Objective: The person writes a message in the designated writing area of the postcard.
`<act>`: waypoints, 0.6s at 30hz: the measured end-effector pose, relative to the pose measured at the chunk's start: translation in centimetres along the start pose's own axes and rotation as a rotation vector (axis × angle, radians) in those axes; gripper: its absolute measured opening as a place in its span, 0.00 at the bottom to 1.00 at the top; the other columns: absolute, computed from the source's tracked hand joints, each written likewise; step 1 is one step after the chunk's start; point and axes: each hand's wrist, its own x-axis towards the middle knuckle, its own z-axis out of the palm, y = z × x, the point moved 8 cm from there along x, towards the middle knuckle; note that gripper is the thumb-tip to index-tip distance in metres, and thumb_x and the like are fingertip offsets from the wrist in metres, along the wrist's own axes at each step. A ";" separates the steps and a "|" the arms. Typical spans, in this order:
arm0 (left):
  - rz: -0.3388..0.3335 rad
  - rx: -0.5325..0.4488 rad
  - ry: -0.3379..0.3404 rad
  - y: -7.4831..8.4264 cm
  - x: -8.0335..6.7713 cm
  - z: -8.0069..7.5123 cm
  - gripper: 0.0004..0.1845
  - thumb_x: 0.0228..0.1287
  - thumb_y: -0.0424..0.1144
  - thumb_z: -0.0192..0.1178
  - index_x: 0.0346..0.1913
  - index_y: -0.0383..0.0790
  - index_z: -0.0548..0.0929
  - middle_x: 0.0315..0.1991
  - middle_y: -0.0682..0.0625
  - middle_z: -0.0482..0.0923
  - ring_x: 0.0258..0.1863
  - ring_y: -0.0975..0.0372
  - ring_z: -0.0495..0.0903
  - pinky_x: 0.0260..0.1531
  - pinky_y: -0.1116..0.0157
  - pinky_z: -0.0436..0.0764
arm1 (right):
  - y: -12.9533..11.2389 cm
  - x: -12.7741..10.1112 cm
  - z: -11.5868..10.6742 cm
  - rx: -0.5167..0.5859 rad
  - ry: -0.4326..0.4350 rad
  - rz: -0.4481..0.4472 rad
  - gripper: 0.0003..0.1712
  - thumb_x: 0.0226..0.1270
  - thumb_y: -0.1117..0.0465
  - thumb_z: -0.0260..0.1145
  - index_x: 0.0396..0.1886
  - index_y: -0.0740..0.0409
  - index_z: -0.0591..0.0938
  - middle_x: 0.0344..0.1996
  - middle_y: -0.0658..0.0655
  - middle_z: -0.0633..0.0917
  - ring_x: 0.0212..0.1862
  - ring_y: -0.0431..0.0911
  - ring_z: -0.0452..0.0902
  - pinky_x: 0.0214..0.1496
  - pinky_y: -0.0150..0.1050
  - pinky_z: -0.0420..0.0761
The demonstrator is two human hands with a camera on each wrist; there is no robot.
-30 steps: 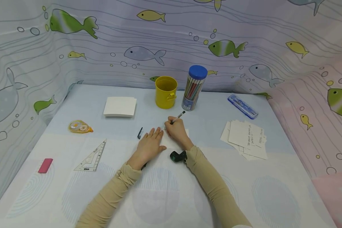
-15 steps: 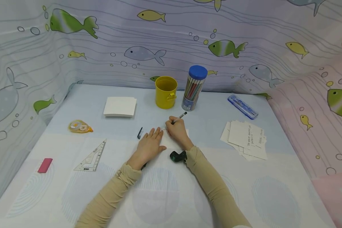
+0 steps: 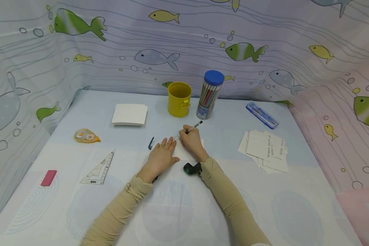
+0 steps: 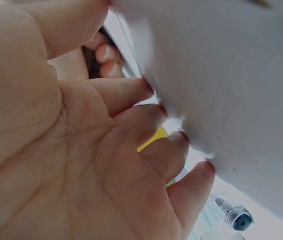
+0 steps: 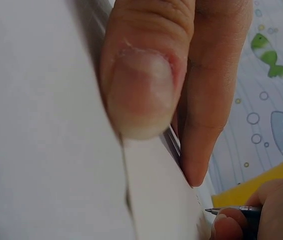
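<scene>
Near the middle of the frame the right hand [image 3: 192, 141] grips a pen [image 3: 194, 125], its tip down on a white card [image 3: 184, 152] that lies on the table [image 3: 184, 212]. The left hand [image 3: 161, 155] lies flat with straight fingers on the card's left edge, pressing it down. A black pen cap [image 3: 151, 143] sits just left of that hand. Above centre stand a yellow cup [image 3: 179, 99] and a pencil tube [image 3: 210, 94].

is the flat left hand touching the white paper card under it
Touching. In the left wrist view the left hand has its straight fingertips pressed against the white paper card; the head view shows it lying flat on the card.
</scene>
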 end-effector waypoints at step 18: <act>0.001 0.003 0.005 -0.1 0.1 0.2 0.40 0.68 0.54 0.55 0.73 0.31 0.59 0.75 0.37 0.53 0.75 0.43 0.52 0.71 0.44 0.59 | 0.1 -0.1 0.2 0.033 -0.029 0.005 0.21 0.61 0.69 0.54 0.10 0.53 0.62 0.03 0.47 0.67 0.08 0.38 0.63 0.12 0.29 0.57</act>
